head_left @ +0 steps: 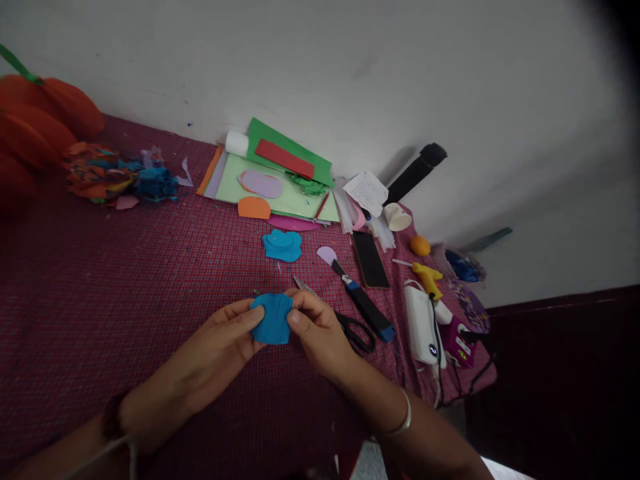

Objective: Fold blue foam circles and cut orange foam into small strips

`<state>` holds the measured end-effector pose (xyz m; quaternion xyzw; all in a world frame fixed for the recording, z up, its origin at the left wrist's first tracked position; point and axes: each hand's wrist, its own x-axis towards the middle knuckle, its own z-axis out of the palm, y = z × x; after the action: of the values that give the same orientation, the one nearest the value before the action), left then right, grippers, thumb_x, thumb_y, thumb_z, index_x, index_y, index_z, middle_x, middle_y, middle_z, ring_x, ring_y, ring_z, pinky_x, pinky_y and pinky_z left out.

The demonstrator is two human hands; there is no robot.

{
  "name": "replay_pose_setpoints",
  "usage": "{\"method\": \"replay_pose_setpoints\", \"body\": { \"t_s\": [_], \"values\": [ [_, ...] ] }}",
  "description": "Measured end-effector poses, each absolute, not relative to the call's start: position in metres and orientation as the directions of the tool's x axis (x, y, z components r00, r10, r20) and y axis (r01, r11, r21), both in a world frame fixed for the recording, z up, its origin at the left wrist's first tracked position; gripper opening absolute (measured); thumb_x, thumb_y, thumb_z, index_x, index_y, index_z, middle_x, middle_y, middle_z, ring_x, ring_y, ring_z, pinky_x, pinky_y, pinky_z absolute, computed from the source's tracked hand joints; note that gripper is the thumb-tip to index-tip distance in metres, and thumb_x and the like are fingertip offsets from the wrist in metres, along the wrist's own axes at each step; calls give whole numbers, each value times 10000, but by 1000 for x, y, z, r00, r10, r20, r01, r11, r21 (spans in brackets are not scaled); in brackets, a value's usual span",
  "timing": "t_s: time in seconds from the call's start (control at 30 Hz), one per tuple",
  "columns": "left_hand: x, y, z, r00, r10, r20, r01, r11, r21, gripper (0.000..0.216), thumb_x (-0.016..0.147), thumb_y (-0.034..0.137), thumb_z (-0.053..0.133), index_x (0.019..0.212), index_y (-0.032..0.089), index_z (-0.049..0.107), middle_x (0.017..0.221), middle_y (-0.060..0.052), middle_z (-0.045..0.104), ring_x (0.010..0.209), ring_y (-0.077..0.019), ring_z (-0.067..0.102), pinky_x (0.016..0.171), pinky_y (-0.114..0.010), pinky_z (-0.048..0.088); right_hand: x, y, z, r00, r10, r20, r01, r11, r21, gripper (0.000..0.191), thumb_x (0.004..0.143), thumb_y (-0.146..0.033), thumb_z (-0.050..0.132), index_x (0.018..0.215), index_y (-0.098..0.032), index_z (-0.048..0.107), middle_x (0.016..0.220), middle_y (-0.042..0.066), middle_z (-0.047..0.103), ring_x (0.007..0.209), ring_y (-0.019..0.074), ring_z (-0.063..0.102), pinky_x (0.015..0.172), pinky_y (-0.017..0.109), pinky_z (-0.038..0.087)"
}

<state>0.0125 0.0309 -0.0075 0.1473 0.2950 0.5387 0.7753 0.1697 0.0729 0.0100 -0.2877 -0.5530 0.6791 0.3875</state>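
Observation:
Both hands pinch a small blue paper piece (pixel 273 319) just above the red checked cloth (pixel 100 287). My left hand (pixel 215 353) grips its left edge with thumb and fingers closed. My right hand (pixel 317 330) holds the right edge the same way. Black-handled scissors (pixel 350 327) lie on the cloth right behind my right hand, and a stack of blue cut shapes (pixel 283 245) rests a little farther back.
Green, red and orange paper sheets (pixel 280 177) lie against the wall. A blue craft knife (pixel 363 300), dark phone (pixel 371 259), paper cup (pixel 397 216), yellow glue gun (pixel 427 277) and white power bank (pixel 421 325) crowd the right. Crumpled coloured scraps (pixel 120 175) sit at the left.

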Motion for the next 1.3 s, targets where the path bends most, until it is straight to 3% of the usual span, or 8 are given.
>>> {"method": "replay_pose_setpoints", "body": {
  "t_s": [0.23, 0.33, 0.4, 0.53, 0.67, 1.1, 1.2, 1.3],
  "values": [
    [12, 33, -4, 268, 910, -316, -743, 404, 533, 80, 788, 230, 698, 848, 190, 734, 826, -22, 734, 743, -148, 642, 738, -258, 528, 170, 73, 7, -543, 838, 56, -252, -99, -963, 243, 860, -414, 607, 766, -198, 544, 755, -10, 480, 668, 121, 437, 637, 261, 383],
    [12, 33, 1, 267, 905, -331, -737, 413, 535, 95, 766, 243, 722, 836, 180, 737, 815, -21, 732, 749, -144, 639, 749, -247, 529, 168, 71, 5, -468, 883, 37, -251, -92, -964, 170, 839, -347, 642, 916, -224, 553, 783, -19, 488, 672, 115, 444, 618, 240, 392],
    [12, 33, 2, 260, 906, -334, -735, 410, 540, 85, 770, 243, 719, 828, 184, 736, 808, -15, 728, 751, -140, 637, 750, -240, 529, 167, 70, 5, -410, 911, 40, -257, -73, -964, 221, 816, -297, 663, 979, -253, 520, 812, -24, 495, 682, 115, 454, 609, 229, 402],
    [13, 32, -1, 243, 911, -332, -737, 396, 548, 55, 799, 234, 686, 824, 211, 729, 768, 4, 717, 722, -134, 630, 728, -238, 527, 168, 70, 6, -485, 873, 53, -253, -82, -964, 144, 837, -342, 623, 865, -233, 533, 800, -8, 509, 673, 129, 479, 618, 260, 431],
    [12, 32, -2, 254, 913, -318, -726, 397, 561, 85, 798, 235, 682, 860, 201, 730, 798, -13, 728, 716, -145, 631, 716, -253, 530, 170, 71, 8, -542, 838, 55, -253, -101, -962, 264, 828, -465, 619, 812, -211, 550, 766, -3, 497, 647, 131, 463, 614, 279, 420],
    [11, 32, 0, 273, 904, -329, -734, 417, 536, 74, 808, 216, 669, 847, 199, 731, 815, -18, 729, 735, -145, 634, 707, -251, 528, 170, 72, 4, -525, 848, 78, -278, -84, -957, 189, 874, -366, 609, 798, -195, 574, 763, -10, 511, 670, 115, 456, 631, 256, 391],
    [11, 32, -2, 285, 905, -315, -735, 417, 535, 80, 812, 233, 668, 845, 197, 732, 806, -19, 722, 738, -146, 631, 718, -254, 530, 169, 71, 4, -488, 872, 29, -252, -109, -961, 147, 861, -347, 627, 888, -214, 572, 766, -19, 517, 652, 111, 467, 608, 244, 406],
    [12, 33, -4, 276, 908, -315, -739, 410, 535, 84, 805, 253, 680, 840, 197, 732, 826, -16, 721, 753, -144, 632, 754, -259, 530, 167, 69, 4, -438, 897, 51, -273, -79, -959, 237, 829, -298, 667, 1023, -260, 535, 808, -27, 523, 675, 111, 489, 602, 230, 424]
  ]
}}
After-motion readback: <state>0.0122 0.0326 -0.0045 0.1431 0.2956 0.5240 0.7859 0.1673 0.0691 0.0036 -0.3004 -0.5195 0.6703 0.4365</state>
